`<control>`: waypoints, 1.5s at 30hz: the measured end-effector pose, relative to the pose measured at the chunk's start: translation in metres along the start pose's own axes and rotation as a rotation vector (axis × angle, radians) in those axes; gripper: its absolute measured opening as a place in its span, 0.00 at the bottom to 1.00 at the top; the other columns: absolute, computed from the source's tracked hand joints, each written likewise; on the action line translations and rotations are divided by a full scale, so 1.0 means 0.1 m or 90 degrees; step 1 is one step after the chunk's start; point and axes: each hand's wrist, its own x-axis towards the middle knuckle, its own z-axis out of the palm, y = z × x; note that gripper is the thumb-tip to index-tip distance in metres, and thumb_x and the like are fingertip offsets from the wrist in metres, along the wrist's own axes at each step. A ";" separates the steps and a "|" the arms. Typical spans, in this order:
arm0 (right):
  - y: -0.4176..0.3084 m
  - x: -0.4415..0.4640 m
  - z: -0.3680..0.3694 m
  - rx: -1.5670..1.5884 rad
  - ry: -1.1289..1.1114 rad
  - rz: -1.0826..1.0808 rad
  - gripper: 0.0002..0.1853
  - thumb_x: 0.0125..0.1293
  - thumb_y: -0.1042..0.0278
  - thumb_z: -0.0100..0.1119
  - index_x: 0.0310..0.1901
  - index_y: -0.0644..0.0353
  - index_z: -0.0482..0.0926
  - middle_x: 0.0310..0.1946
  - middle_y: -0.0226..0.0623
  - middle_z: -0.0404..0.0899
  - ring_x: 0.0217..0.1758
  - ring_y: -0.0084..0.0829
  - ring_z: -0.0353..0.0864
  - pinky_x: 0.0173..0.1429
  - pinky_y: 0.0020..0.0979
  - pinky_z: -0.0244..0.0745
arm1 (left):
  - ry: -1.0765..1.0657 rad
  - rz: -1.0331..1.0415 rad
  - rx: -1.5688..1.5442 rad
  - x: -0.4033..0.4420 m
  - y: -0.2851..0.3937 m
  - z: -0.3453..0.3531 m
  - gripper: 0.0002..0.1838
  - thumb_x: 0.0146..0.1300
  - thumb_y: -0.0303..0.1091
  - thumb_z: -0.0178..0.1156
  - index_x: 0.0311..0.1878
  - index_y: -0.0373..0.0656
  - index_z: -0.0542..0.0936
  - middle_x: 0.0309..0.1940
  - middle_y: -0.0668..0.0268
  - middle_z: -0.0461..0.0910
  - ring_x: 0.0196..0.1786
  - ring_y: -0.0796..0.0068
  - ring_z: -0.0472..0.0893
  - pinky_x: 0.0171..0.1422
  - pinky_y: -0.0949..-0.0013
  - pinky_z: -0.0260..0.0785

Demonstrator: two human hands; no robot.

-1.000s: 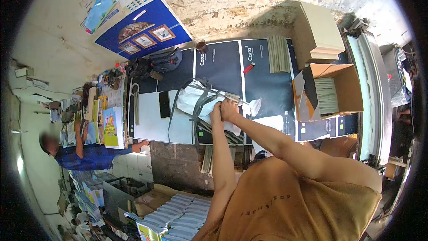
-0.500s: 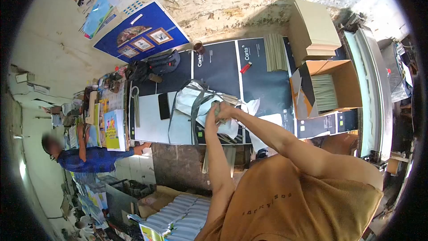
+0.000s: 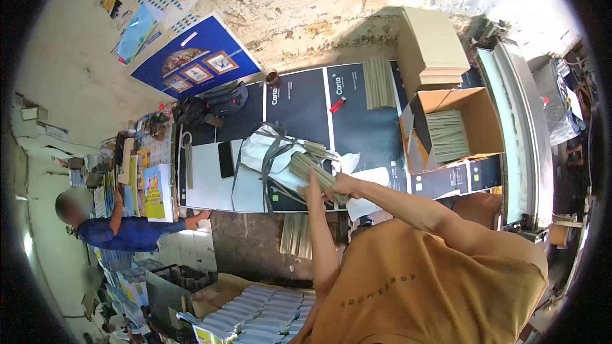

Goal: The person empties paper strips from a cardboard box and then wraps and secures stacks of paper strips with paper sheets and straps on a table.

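Observation:
A bundle of grey-green cardboard strips [image 3: 310, 167] is held in both of my hands above the near part of the table. My left hand [image 3: 313, 195] grips its near left side, and my right hand [image 3: 345, 187] is wrapped round its near right end. Just behind the bundle lies crumpled white wrapping paper [image 3: 256, 150] with loose black straps [image 3: 271, 172] across it. More strips [image 3: 317, 148] stick out of the wrapping beyond my hands. My fingertips are partly hidden by the strips.
An open carton [image 3: 486, 129] with strips inside stands at the right. Behind it is a stack of boards [image 3: 433, 48]. A phone [image 3: 226, 159], a red lighter [image 3: 338, 104] and a strip pile [image 3: 379, 83] lie on the table. A person [image 3: 127, 232] stands at the left.
My hands were close together over the wrapping. Now they are nearer to my body, with the strip bundle plainly showing between them. The whole view has shifted slightly.

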 end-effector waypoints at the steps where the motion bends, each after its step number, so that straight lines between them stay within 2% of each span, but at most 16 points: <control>1: 0.03 -0.19 -0.06 -0.003 -0.015 0.011 0.25 0.35 0.65 0.71 0.36 0.72 0.81 0.35 0.45 0.82 0.32 0.36 0.80 0.32 0.33 0.75 | -0.016 -0.009 -0.063 -0.12 -0.01 0.05 0.36 0.60 0.55 0.63 0.63 0.39 0.67 0.48 0.60 0.76 0.47 0.65 0.78 0.45 0.59 0.74; 3: 0.04 -0.65 -0.17 -0.008 -0.046 0.030 0.24 0.35 0.67 0.70 0.37 0.70 0.81 0.34 0.44 0.82 0.33 0.34 0.80 0.34 0.32 0.75 | -0.165 0.006 -0.220 0.05 -0.33 0.01 0.33 0.60 0.51 0.64 0.62 0.40 0.67 0.48 0.61 0.76 0.48 0.66 0.78 0.50 0.57 0.73; 6: 0.14 -1.24 -0.38 -0.074 -0.019 -0.043 0.25 0.39 0.67 0.70 0.43 0.65 0.80 0.35 0.41 0.82 0.37 0.33 0.80 0.44 0.33 0.75 | -0.182 0.004 -0.300 -0.19 -0.40 0.18 0.27 0.61 0.46 0.65 0.58 0.42 0.72 0.47 0.63 0.76 0.48 0.66 0.78 0.50 0.60 0.73; 9: 0.17 -1.75 -0.72 -0.174 -0.025 -0.087 0.27 0.41 0.64 0.70 0.45 0.67 0.79 0.36 0.42 0.82 0.38 0.33 0.80 0.45 0.33 0.75 | -0.213 -0.012 -0.369 -0.51 -0.33 0.44 0.20 0.64 0.41 0.62 0.55 0.41 0.74 0.44 0.62 0.78 0.47 0.65 0.79 0.49 0.59 0.74; 12: 0.16 -2.28 -1.18 -0.203 -0.034 -0.121 0.29 0.42 0.64 0.70 0.48 0.66 0.78 0.36 0.45 0.83 0.37 0.32 0.82 0.42 0.32 0.78 | -0.220 0.060 -0.363 -0.86 -0.21 0.81 0.19 0.64 0.39 0.60 0.54 0.42 0.74 0.47 0.63 0.78 0.49 0.66 0.79 0.55 0.59 0.74; 18: -0.18 -3.48 -2.35 -0.358 0.047 -0.164 0.31 0.42 0.69 0.68 0.53 0.65 0.74 0.26 0.37 0.80 0.22 0.28 0.77 0.26 0.28 0.74 | -0.476 0.133 -0.335 -1.53 -0.09 1.81 0.14 0.64 0.32 0.58 0.52 0.42 0.74 0.47 0.63 0.77 0.51 0.69 0.77 0.57 0.60 0.71; 19: -0.18 -3.58 -2.61 -0.431 0.053 -0.162 0.36 0.40 0.65 0.69 0.56 0.67 0.72 0.36 0.44 0.83 0.35 0.31 0.82 0.41 0.32 0.79 | -0.521 0.143 -0.308 -1.61 -0.13 2.00 0.14 0.64 0.32 0.58 0.52 0.42 0.74 0.48 0.63 0.76 0.51 0.69 0.77 0.56 0.59 0.71; 20: -0.12 -3.67 -2.83 -0.546 0.127 -0.271 0.36 0.39 0.64 0.69 0.55 0.67 0.73 0.36 0.48 0.83 0.36 0.37 0.84 0.42 0.34 0.79 | -0.528 0.148 -0.241 -1.75 -0.15 2.17 0.14 0.65 0.33 0.58 0.52 0.42 0.73 0.48 0.64 0.76 0.51 0.69 0.77 0.56 0.58 0.71; 21: -0.37 -3.92 -2.90 -0.549 0.123 -0.141 0.38 0.37 0.65 0.70 0.56 0.65 0.73 0.46 0.52 0.81 0.52 0.44 0.81 0.57 0.38 0.75 | -0.533 0.157 -0.177 -1.86 -0.16 2.34 0.14 0.65 0.33 0.58 0.53 0.42 0.73 0.48 0.64 0.76 0.52 0.69 0.76 0.56 0.58 0.70; 23: -0.14 -3.92 -3.37 -0.579 0.125 -0.244 0.36 0.35 0.64 0.71 0.52 0.63 0.76 0.44 0.48 0.82 0.50 0.45 0.82 0.55 0.38 0.76 | -0.541 0.168 -0.026 -1.70 -0.33 2.53 0.19 0.68 0.39 0.56 0.59 0.45 0.71 0.54 0.65 0.75 0.58 0.71 0.74 0.59 0.58 0.69; 25: -0.14 -3.98 -3.60 -0.755 0.173 -0.110 0.31 0.36 0.62 0.73 0.48 0.61 0.77 0.41 0.47 0.83 0.48 0.46 0.82 0.53 0.41 0.77 | -0.435 0.299 -0.018 -1.83 -0.41 2.54 0.23 0.68 0.39 0.56 0.63 0.44 0.68 0.57 0.63 0.73 0.61 0.68 0.72 0.62 0.56 0.67; 28: -0.09 -3.87 -3.74 -0.866 0.212 -0.051 0.29 0.37 0.62 0.74 0.46 0.58 0.77 0.38 0.47 0.82 0.46 0.47 0.82 0.50 0.45 0.78 | -0.349 0.318 -0.131 -1.92 -0.36 2.21 0.26 0.68 0.39 0.56 0.65 0.41 0.65 0.59 0.59 0.71 0.62 0.62 0.71 0.66 0.53 0.64; 30: -0.03 -3.64 -3.74 -0.921 0.193 -0.045 0.29 0.39 0.62 0.73 0.46 0.57 0.77 0.38 0.46 0.82 0.45 0.48 0.82 0.48 0.45 0.78 | -0.285 0.300 -0.180 -1.86 -0.35 1.86 0.24 0.66 0.35 0.58 0.63 0.42 0.67 0.57 0.60 0.72 0.59 0.64 0.72 0.64 0.56 0.65; 36: 0.42 -2.63 -3.87 -0.963 0.086 -0.133 0.32 0.40 0.64 0.72 0.51 0.56 0.74 0.37 0.45 0.83 0.43 0.50 0.83 0.44 0.46 0.79 | 0.008 0.330 -0.147 -1.44 -0.92 0.45 0.21 0.65 0.39 0.58 0.59 0.44 0.70 0.48 0.65 0.73 0.52 0.69 0.73 0.59 0.60 0.62; 41: 1.02 -2.14 -3.99 -0.899 0.001 -0.042 0.37 0.47 0.59 0.72 0.61 0.53 0.68 0.51 0.48 0.78 0.58 0.47 0.75 0.62 0.43 0.69 | 0.233 0.270 -0.225 -1.77 -1.29 -0.33 0.20 0.66 0.41 0.58 0.57 0.43 0.71 0.45 0.67 0.74 0.49 0.71 0.73 0.58 0.63 0.63; 45: 0.64 -2.21 -3.85 -0.888 -0.073 -0.071 0.30 0.53 0.57 0.67 0.57 0.59 0.73 0.48 0.49 0.80 0.54 0.49 0.78 0.58 0.44 0.73 | 0.262 0.251 -0.359 -1.83 -1.55 -0.67 0.21 0.66 0.41 0.59 0.58 0.42 0.72 0.47 0.65 0.73 0.50 0.69 0.73 0.58 0.62 0.65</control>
